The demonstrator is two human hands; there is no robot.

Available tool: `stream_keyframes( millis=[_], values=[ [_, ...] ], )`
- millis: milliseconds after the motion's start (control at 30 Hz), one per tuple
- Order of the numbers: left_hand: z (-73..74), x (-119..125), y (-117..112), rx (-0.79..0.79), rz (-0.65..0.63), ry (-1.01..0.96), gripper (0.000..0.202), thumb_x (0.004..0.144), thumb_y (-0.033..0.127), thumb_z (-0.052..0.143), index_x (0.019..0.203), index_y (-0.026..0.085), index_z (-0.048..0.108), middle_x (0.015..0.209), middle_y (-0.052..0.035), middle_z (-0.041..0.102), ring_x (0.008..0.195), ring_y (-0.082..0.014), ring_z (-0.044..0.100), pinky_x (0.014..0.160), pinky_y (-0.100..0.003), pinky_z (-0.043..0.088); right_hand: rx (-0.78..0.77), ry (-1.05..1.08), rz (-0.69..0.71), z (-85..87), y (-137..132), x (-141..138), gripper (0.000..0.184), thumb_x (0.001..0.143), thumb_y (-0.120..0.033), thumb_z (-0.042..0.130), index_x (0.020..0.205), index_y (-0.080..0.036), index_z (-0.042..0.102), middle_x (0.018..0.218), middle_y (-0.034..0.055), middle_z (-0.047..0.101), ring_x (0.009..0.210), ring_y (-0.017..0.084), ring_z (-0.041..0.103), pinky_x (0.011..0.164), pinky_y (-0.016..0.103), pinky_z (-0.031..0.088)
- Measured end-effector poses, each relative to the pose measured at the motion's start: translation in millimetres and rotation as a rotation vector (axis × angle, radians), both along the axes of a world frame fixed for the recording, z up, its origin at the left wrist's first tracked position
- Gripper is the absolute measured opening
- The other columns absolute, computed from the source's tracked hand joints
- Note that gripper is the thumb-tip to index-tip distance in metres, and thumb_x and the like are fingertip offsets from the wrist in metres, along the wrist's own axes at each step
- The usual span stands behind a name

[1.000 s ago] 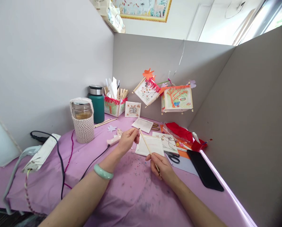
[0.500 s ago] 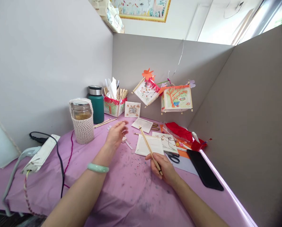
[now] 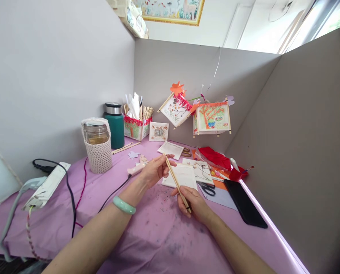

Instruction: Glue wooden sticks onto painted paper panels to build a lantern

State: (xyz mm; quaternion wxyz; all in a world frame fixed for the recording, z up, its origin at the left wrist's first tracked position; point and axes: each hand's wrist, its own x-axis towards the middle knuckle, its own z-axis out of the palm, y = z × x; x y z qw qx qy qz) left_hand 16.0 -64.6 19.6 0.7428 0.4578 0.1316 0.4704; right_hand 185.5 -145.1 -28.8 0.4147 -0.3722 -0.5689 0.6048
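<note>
My right hand [image 3: 191,201] is closed around the lower part of thin wooden sticks [image 3: 174,178] lying side by side, with dark bands near their ends. The sticks slant up and to the left above the purple cloth. At their upper end is my left hand [image 3: 156,170], thumb and fingers around the tip, a pale green bangle [image 3: 124,205] on its wrist. Behind the left hand lies a small pink glue gun [image 3: 135,169] with a black cord, partly hidden. A white fabric panel [image 3: 184,179] lies flat beyond the sticks, beside a panel with drawn branches [image 3: 201,172].
Scissors [image 3: 208,189] and a black phone [image 3: 245,203] lie to the right. A jar in a knitted sleeve [image 3: 97,152], a green bottle [image 3: 115,131] and a power strip [image 3: 48,186] stand or lie left. Decorated panel lanterns [image 3: 212,118] hang at the back.
My left hand has moved right and slightly down, to the upper end of the sticks, uncovering the glue gun and a pale paper flower. My right hand keeps its hold on the sticks.
</note>
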Motion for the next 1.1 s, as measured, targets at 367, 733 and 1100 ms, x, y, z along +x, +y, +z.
stream_keyframes(
  millis=[367, 733, 1100],
  values=[
    [14.4, 0.2, -17.4, 0.420, 0.201, 0.144, 0.032, 0.089, 0.041, 0.044, 0.099, 0.016, 0.061, 0.059, 0.0024, 0.047, 0.057, -0.0103, 0.046, 0.063, -0.024, 0.038, 0.239, -0.200, -0.239, 1.6, 7.5, 0.6, 0.044, 0.087, -0.054, 0.040, 0.088, -0.016, 0.062, 0.072, 0.0026, 0.060, 0.048, 0.009, 0.044, 0.043, 0.022, 0.030],
    [-16.9, 20.8, -50.2, 1.419, 0.217, 1.395, 0.019, 0.081, 0.018, 0.047, 0.087, 0.018, 0.065, 0.075, -0.0080, 0.062, 0.070, -0.0223, 0.058, 0.056, -0.032, 0.037, 0.281, -0.127, -0.591, 10.5, 6.4, 20.6, 0.044, 0.084, -0.056, 0.044, 0.080, -0.016, 0.062, 0.066, 0.0026, 0.056, 0.048, 0.011, 0.048, 0.042, 0.025, 0.034],
    [-30.3, 32.9, -49.1, 1.604, 0.178, 1.323, 0.018, 0.082, 0.025, 0.053, 0.097, 0.018, 0.059, 0.094, -0.0033, 0.063, 0.090, -0.0192, 0.057, 0.073, -0.032, 0.044, 0.338, -0.316, -0.549, -5.3, 12.7, 24.7, 0.045, 0.085, -0.057, 0.041, 0.080, -0.017, 0.061, 0.060, 0.0011, 0.052, 0.046, 0.012, 0.044, 0.044, 0.026, 0.035]
  ],
)
